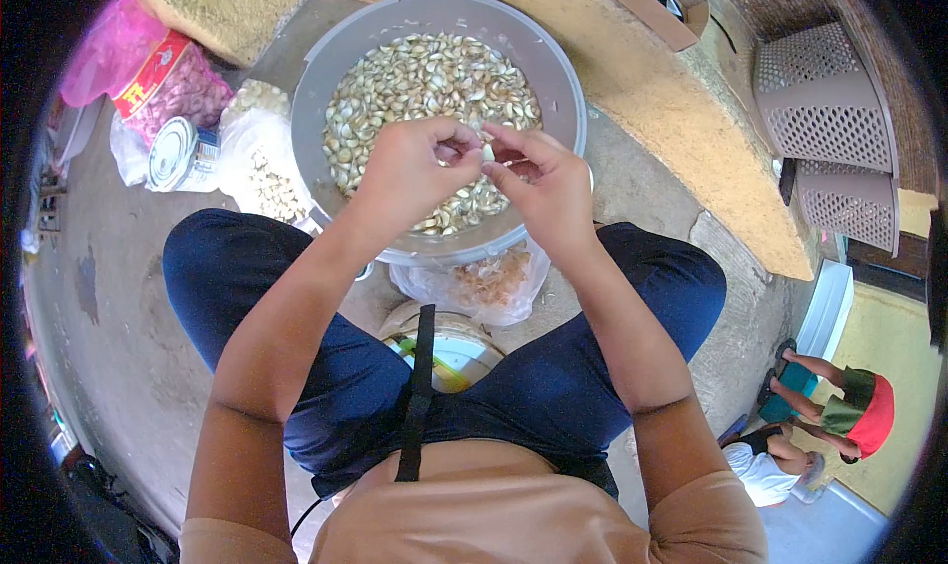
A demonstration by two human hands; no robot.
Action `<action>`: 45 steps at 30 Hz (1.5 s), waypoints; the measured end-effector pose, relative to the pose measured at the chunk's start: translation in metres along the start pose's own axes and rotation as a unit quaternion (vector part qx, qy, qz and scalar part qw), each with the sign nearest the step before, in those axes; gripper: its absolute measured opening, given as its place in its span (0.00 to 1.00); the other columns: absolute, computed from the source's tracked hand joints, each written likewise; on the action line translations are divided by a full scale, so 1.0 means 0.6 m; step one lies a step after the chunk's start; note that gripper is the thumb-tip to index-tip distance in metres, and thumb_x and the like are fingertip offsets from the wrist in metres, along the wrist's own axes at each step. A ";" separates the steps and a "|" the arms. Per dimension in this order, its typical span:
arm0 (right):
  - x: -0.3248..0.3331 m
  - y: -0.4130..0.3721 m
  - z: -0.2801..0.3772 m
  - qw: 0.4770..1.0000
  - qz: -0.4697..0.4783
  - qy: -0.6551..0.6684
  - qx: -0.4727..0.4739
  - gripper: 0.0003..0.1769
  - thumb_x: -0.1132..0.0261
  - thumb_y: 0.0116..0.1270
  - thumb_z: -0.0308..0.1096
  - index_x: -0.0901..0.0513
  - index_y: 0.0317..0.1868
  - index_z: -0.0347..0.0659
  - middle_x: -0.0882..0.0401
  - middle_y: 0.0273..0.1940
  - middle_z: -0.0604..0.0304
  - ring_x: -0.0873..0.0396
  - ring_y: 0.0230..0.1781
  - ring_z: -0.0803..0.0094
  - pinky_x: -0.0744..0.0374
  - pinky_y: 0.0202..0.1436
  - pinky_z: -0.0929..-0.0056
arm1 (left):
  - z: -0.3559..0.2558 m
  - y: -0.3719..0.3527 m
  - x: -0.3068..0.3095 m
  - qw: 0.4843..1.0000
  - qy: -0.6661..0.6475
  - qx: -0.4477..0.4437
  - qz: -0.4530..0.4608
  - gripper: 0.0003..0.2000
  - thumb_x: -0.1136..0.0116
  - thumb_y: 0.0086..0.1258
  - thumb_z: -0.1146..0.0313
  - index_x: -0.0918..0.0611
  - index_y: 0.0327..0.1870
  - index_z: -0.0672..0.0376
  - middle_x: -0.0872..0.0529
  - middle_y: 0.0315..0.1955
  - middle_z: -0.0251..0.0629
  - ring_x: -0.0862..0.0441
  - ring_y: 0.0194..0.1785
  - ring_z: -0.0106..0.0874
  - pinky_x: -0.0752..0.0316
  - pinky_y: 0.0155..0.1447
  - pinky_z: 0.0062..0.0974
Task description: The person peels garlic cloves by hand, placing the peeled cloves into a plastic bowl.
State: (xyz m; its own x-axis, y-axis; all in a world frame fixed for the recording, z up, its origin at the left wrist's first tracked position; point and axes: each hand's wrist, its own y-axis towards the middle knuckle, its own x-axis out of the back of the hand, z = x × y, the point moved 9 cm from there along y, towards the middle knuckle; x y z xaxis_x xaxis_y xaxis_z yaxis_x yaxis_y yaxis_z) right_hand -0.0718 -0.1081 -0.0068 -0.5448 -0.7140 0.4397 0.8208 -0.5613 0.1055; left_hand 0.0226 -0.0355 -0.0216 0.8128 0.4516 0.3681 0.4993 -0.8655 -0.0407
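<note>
Both hands meet over a wide grey basin (313, 100) filled with garlic cloves (425, 80), many still in their skins. My left hand (420, 164) is closed, its thumb and fingers pinching a pale garlic clove (487, 153). From the other side my right hand (543, 174) pinches at the same clove with thumb and forefinger. The fingertips of both hands almost touch around it. Below the basin's near rim, a clear plastic bag (518, 302) holds brownish papery skins (491, 276).
To the left are an open plastic bag of pale cloves (267, 184), a white tub (183, 154) and a pink mesh sack (188, 90). A low yellowish ledge (671, 139) runs behind the basin. Perforated grey baskets (815, 100) stand at right. Two people (849, 411) are at far right.
</note>
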 end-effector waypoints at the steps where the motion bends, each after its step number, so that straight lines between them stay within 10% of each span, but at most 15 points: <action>1: 0.000 -0.001 -0.007 0.999 -0.012 0.037 -0.012 0.18 0.36 0.51 0.23 0.24 0.45 0.37 0.21 0.33 0.55 0.22 0.32 0.74 0.24 0.35 0.79 | 0.001 0.000 0.000 1.000 0.001 -0.005 -0.002 0.06 0.42 0.54 0.72 0.20 0.31 0.63 0.18 0.25 0.34 0.24 0.28 0.19 0.28 0.33 0.18; 30: 0.009 0.004 0.003 0.999 0.036 -0.009 0.010 0.18 0.34 0.49 0.25 0.27 0.42 0.37 0.21 0.35 0.54 0.21 0.35 0.69 0.23 0.39 0.75 | -0.026 -0.002 -0.005 0.994 -0.009 -0.091 0.067 0.07 0.43 0.54 0.75 0.18 0.34 0.60 0.18 0.28 0.38 0.21 0.31 0.25 0.26 0.38 0.19; 45: -0.017 0.003 -0.036 0.940 0.112 0.304 -0.108 0.22 0.38 0.51 0.18 0.31 0.49 0.35 0.24 0.41 0.57 0.26 0.40 0.75 0.26 0.43 0.80 | -0.021 0.003 -0.003 0.993 -0.018 -0.083 0.087 0.06 0.41 0.53 0.75 0.19 0.33 0.63 0.18 0.27 0.38 0.21 0.30 0.23 0.26 0.36 0.19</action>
State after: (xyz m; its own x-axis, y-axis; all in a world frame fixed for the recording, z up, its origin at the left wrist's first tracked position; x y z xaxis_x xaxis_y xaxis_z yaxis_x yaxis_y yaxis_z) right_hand -0.0685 -0.1111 -0.0304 -0.4135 -0.8948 -0.1683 0.9085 -0.3931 -0.1418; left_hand 0.0181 -0.0404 -0.0106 0.8943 0.2970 0.3346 0.2965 -0.9535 0.0541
